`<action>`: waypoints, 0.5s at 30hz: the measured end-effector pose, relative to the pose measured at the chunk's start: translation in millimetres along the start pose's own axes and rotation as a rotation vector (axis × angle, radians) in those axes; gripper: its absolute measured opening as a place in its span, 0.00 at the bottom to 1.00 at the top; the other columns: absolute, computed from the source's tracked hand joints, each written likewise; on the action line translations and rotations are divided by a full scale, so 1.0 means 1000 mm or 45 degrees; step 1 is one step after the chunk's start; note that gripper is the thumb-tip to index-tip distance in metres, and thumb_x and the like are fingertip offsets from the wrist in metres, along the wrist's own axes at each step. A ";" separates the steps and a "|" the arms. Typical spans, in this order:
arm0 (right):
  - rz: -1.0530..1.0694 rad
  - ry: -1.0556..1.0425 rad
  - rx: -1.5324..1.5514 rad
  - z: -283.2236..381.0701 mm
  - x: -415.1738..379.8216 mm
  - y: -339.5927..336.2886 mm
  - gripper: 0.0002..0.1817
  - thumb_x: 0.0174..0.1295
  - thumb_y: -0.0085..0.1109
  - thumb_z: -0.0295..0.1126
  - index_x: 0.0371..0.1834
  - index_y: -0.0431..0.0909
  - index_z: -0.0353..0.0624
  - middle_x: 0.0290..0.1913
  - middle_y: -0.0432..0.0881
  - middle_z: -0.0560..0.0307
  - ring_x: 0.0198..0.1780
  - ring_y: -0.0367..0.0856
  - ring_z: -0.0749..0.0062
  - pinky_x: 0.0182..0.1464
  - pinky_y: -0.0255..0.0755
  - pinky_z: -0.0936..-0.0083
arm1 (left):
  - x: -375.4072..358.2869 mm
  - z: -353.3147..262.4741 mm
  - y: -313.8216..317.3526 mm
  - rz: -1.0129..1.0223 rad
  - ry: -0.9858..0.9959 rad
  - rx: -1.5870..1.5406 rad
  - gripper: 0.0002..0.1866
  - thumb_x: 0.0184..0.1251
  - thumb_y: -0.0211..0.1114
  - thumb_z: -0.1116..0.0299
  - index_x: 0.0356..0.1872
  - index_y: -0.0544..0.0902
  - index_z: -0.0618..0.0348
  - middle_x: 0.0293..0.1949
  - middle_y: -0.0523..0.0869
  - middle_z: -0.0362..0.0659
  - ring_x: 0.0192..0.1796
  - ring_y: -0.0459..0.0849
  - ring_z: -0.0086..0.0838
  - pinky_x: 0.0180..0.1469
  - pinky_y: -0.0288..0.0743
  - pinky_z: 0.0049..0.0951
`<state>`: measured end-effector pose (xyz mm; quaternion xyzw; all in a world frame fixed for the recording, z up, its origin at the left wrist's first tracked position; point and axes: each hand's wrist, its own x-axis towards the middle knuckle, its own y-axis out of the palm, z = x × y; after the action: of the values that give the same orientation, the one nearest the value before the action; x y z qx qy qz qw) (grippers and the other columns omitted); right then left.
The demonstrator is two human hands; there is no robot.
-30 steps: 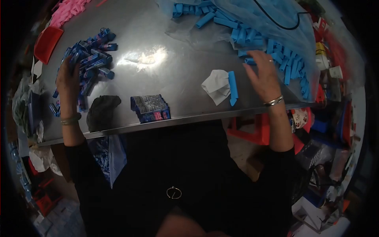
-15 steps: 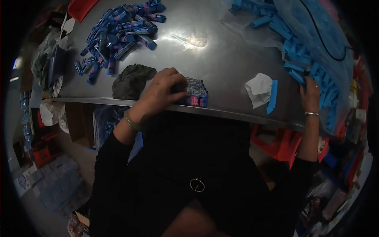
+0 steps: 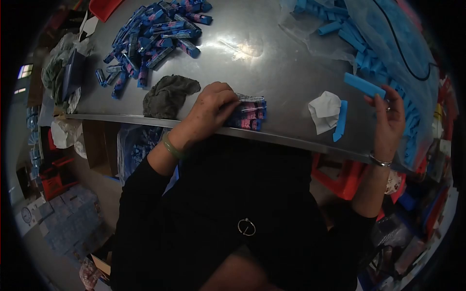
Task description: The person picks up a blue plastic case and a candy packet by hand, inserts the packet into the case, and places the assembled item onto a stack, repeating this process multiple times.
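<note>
My left hand (image 3: 209,110) is closed at the table's front edge, its fingertips on a small group of blue-and-pink printed packets (image 3: 252,115). The packets lie side by side, and my fingers cover their left end. At the right, my raised right hand (image 3: 390,116) pinches one end of a light-blue narrow box (image 3: 363,86) between thumb and fingers. The box points to the left, above the table. Below and left of it lie a white crumpled paper (image 3: 325,111) and a flat light-blue strip (image 3: 341,121).
A heap of blue printed packets (image 3: 150,41) covers the table's (image 3: 252,68) far left. Beside my left hand sits a dark grey cloth (image 3: 169,97). Many light-blue boxes (image 3: 352,39) spill from a clear plastic bag (image 3: 391,43) on the right. A red stool (image 3: 337,177) stands below the edge.
My right hand has lifted a light-blue box from the pile and tilted upward. My left hand stays at the packets, which now show their printed sides more. The view has shifted slightly.
</note>
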<state>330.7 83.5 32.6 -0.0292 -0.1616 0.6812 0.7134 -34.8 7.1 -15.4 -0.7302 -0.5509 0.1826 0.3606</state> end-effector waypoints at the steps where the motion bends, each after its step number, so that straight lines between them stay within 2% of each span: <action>1: 0.042 -0.023 0.079 0.008 -0.001 0.012 0.15 0.69 0.55 0.28 0.56 0.74 0.35 0.38 0.82 0.60 0.42 0.84 0.74 0.48 0.75 0.79 | -0.002 0.001 0.002 -0.071 0.024 -0.025 0.02 0.57 0.65 0.78 0.31 0.81 0.63 0.34 0.81 0.45 0.40 0.79 0.39 0.44 0.72 0.34; 5: 0.248 0.135 0.240 0.024 -0.006 0.057 0.15 0.69 0.55 0.32 0.55 0.75 0.37 0.39 0.82 0.59 0.42 0.83 0.74 0.48 0.75 0.78 | -0.001 -0.001 0.001 -0.188 0.122 -0.061 0.04 0.60 0.65 0.77 0.36 0.82 0.62 0.38 0.80 0.46 0.43 0.78 0.39 0.45 0.72 0.34; 7: 0.415 0.321 0.466 0.018 -0.004 0.073 0.16 0.69 0.55 0.36 0.54 0.76 0.39 0.40 0.83 0.58 0.40 0.83 0.75 0.46 0.75 0.79 | -0.002 -0.003 -0.001 -0.187 0.108 -0.112 0.05 0.60 0.65 0.77 0.36 0.82 0.62 0.39 0.80 0.46 0.44 0.78 0.38 0.45 0.72 0.33; 10: 0.530 0.443 0.664 0.014 0.000 0.089 0.17 0.67 0.58 0.38 0.52 0.77 0.37 0.39 0.83 0.57 0.37 0.84 0.73 0.44 0.77 0.78 | -0.003 -0.006 0.000 -0.200 0.094 -0.198 0.05 0.60 0.64 0.77 0.37 0.82 0.62 0.39 0.79 0.46 0.44 0.78 0.37 0.45 0.72 0.32; 15: 0.585 0.423 0.576 0.013 0.003 0.100 0.16 0.68 0.57 0.37 0.51 0.77 0.36 0.38 0.83 0.57 0.36 0.84 0.74 0.43 0.78 0.78 | -0.004 -0.009 0.002 -0.235 0.060 -0.340 0.05 0.61 0.63 0.79 0.37 0.82 0.63 0.39 0.79 0.46 0.42 0.78 0.37 0.44 0.72 0.31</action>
<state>230.9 91.0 19.3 -0.0166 0.1221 0.8282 0.5468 -28.8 0.5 -11.4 -0.7219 -0.6264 0.0565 0.2885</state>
